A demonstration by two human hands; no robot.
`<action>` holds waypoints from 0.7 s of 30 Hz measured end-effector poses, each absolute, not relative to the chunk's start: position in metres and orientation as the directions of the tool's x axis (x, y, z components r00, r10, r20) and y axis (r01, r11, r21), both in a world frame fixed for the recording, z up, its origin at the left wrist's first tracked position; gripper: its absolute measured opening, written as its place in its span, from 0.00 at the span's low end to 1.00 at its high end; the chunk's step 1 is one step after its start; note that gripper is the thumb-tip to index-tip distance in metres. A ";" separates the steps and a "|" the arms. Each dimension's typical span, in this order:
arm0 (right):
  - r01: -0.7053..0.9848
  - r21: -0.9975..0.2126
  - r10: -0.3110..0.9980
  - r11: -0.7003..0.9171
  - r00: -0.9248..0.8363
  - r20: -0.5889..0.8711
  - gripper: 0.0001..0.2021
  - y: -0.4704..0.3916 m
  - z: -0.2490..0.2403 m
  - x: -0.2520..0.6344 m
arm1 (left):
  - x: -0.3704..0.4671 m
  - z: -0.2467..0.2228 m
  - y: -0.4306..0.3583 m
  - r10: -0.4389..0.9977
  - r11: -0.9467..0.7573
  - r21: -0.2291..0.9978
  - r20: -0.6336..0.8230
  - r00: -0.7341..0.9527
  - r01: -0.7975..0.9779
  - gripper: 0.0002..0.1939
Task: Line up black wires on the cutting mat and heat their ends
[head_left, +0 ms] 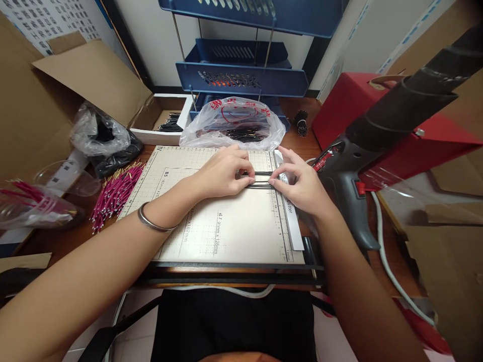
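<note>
Over a cream paper cutter board (196,236) printed with grid lines and paper sizes, both hands work on thin black wires (260,186) lying crosswise near the board's right side. My left hand (228,171) pinches the left part of these strands, its fingers curled and the wrist resting over the board. Thumb and fingertips of my right hand (302,183) close on their right ends, beside the white strip (292,221) marked "Cutter". Two groups of strands show between the hands, with a small gap between them. The fingers hide the strands' ends.
A grey heat gun (347,176) stands at the right before a red case (339,105). Magenta wires (116,193) lie left of the board. Behind it are a clear plastic bag (234,123), a white box (158,137) and a blue rack (241,78).
</note>
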State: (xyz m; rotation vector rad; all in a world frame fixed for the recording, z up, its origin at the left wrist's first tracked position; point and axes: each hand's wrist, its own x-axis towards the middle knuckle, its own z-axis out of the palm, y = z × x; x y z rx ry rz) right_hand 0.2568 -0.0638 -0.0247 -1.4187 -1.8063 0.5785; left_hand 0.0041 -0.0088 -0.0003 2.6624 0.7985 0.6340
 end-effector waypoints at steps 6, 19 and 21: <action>0.523 -0.769 0.926 0.368 -0.135 0.352 0.02 -0.064 -0.027 0.256 | 0.004 -0.005 -0.008 0.540 -0.834 0.378 0.416 0.731 0.402 0.11; 0.432 -0.743 0.854 0.511 -0.157 0.496 0.06 -0.067 -0.027 0.245 | 0.005 -0.001 -0.010 0.445 -0.895 0.310 0.566 0.694 0.321 0.12; 0.426 -0.738 0.847 0.524 -0.165 0.506 0.03 -0.067 -0.027 0.244 | 0.005 0.000 -0.010 0.445 -0.895 0.313 0.564 0.695 0.319 0.13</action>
